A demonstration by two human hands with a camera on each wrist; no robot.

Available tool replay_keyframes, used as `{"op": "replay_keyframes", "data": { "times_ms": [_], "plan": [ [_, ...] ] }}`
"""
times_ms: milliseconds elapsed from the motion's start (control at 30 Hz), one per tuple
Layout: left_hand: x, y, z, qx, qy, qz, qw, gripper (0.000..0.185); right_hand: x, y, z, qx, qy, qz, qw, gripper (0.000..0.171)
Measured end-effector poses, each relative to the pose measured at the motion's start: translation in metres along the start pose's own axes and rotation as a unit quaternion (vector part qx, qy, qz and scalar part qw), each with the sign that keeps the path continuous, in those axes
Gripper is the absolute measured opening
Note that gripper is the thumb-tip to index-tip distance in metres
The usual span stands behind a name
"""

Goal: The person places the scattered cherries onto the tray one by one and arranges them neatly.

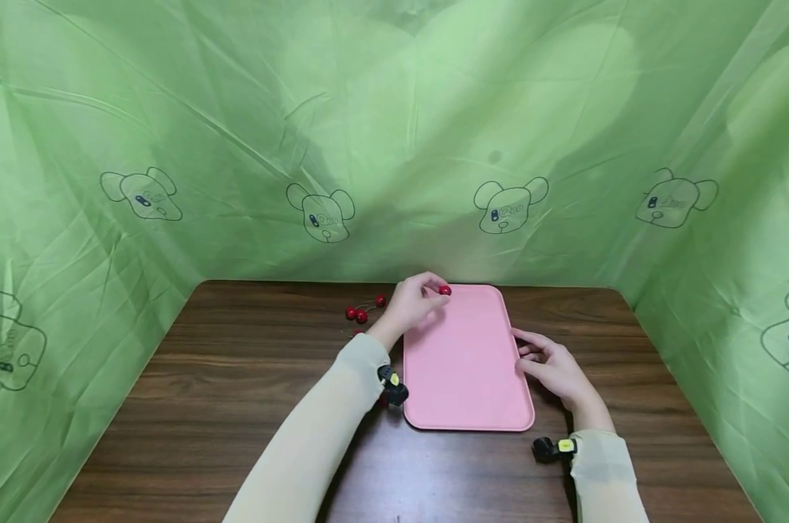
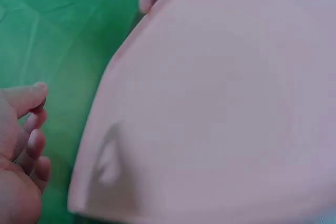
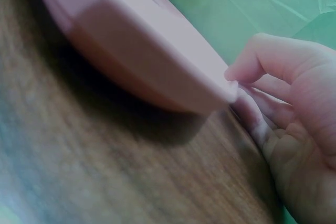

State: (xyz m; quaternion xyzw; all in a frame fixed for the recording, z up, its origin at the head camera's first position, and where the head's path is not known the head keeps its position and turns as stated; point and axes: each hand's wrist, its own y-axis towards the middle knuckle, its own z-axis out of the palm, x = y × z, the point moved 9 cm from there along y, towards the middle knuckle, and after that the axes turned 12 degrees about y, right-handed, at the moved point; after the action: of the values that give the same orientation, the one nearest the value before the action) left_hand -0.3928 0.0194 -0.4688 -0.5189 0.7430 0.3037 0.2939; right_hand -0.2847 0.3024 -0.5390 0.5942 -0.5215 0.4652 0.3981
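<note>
My left hand (image 1: 413, 302) pinches a red cherry (image 1: 444, 290) between thumb and fingertips, above the far left part of a pink tray (image 1: 466, 363). In the left wrist view the left hand (image 2: 21, 150) hangs beside the tray's edge, and the cherry is hardly visible there. My right hand (image 1: 558, 369) grips the tray's right rim. The right wrist view shows that hand's thumb on top of the rim (image 3: 210, 90) and its fingers under it. Several cherries (image 1: 362, 317) with stems lie left of the tray, some partly hidden by the left arm.
A dark wooden table (image 1: 237, 407) carries the tray. Green fabric (image 1: 407, 145) with printed bear heads hangs behind it and along both sides. Each wrist wears a small black camera (image 1: 546, 450). Another bit of red (image 1: 383, 400) shows beside the left wrist camera.
</note>
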Motion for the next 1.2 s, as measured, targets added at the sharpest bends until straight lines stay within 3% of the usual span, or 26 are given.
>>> {"op": "replay_keyframes", "data": {
  "times_ms": [167,267,500,667,900,1200],
  "plan": [
    [-0.010,0.003,0.037,0.020,-0.006,-0.004,0.9998,0.022,-0.002,-0.001,-0.002,-0.002,0.000,0.007,1.000,0.064],
    [-0.018,0.004,0.057,0.029,-0.006,0.010,0.9995,0.028,-0.002,0.000,-0.002,0.001,-0.004,0.003,1.000,0.064],
    [-0.028,0.008,0.089,0.023,-0.021,0.025,0.9992,0.026,0.001,0.000,0.001,0.009,0.014,-0.009,1.000,0.064],
    [-0.030,0.007,0.102,0.022,-0.004,0.017,0.9996,0.024,0.003,0.001,0.001,0.009,0.019,-0.013,1.000,0.065],
    [-0.042,0.007,0.113,0.012,0.061,0.053,0.9967,0.022,0.003,0.000,-0.003,0.007,0.019,-0.007,1.000,0.065],
    [-0.040,0.009,0.119,-0.004,0.145,0.076,0.9864,0.022,0.001,0.002,-0.001,0.003,0.021,-0.009,1.000,0.064]
  ]
}}
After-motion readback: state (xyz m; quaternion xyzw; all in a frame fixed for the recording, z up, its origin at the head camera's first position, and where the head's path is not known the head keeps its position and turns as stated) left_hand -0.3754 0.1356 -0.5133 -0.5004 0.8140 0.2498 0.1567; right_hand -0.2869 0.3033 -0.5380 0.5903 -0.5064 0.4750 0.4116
